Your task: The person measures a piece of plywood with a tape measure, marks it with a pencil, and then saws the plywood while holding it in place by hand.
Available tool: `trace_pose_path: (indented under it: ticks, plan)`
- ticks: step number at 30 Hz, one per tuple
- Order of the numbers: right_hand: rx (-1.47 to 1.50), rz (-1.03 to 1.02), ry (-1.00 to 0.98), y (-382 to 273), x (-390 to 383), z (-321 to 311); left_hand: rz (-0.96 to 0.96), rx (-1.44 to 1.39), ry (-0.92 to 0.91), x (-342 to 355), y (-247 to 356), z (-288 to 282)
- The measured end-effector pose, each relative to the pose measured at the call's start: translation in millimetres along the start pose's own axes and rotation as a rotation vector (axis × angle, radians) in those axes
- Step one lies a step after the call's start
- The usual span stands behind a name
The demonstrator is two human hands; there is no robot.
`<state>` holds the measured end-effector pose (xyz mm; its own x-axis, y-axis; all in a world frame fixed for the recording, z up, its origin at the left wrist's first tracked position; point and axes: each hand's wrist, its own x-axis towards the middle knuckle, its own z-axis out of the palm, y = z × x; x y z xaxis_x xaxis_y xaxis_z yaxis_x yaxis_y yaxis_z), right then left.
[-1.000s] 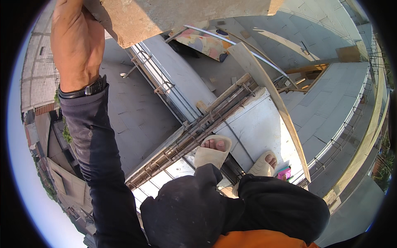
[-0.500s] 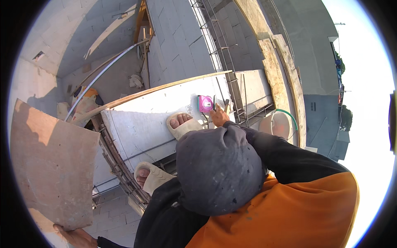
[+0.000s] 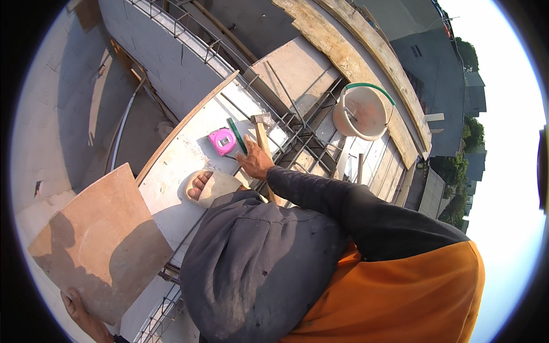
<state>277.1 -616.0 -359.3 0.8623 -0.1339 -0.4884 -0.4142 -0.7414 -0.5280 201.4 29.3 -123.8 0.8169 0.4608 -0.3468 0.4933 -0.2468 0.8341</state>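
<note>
My left hand [image 3: 83, 314] grips the lower edge of a pinkish-brown board [image 3: 114, 228] at the lower left. My right hand [image 3: 254, 160], fingers apart and bent, reaches onto the white slab [image 3: 166, 180] at the green stick-like item [image 3: 235, 132]; whether its fingertips touch that is unclear. A pink tape measure [image 3: 222, 141] lies just left of them. A hammer [image 3: 261, 134] with a wooden handle lies immediately to their right, partly hidden by my hand and arm. My sandaled foot [image 3: 203, 186] stands on the slab below.
A white bucket [image 3: 357, 114] with a green handle stands right, beside long planks [image 3: 331, 43]. Rebar cages [image 3: 306, 137] cross near the slab, whose left wooden edge borders a drop with a curved pale strip [image 3: 120, 137]. Rooftops and trees [image 3: 469, 131] lie beyond.
The view has swung right, bringing the bucket fully into sight. The board went from high overhead to the lower left in my left hand. My right hand came into view at the tools.
</note>
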Motion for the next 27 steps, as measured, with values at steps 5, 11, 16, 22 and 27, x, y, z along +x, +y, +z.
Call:
trace_pose_path:
  ticks: [5, 11, 16, 22, 27]
  plan:
    - [0.055, -0.269, -0.042, 26, -30, -119, -0.033, 0.075, 0.016, 1, -15, 9]
    - [-0.587, 0.316, -0.132, 194, -90, -236, -0.034, 0.058, 0.148, -10, -50, 21]
    - [-0.491, 0.932, -0.443, 270, -136, -137, -0.091, -0.306, -0.046, -27, -57, 43]
    - [-0.340, 0.829, -0.372, 250, -106, -90, -0.237, -0.291, 0.000, -29, -59, 57]
    - [-0.365, 0.747, -0.339, 219, -80, -94, -0.226, -0.375, -0.050, -33, -69, 58]
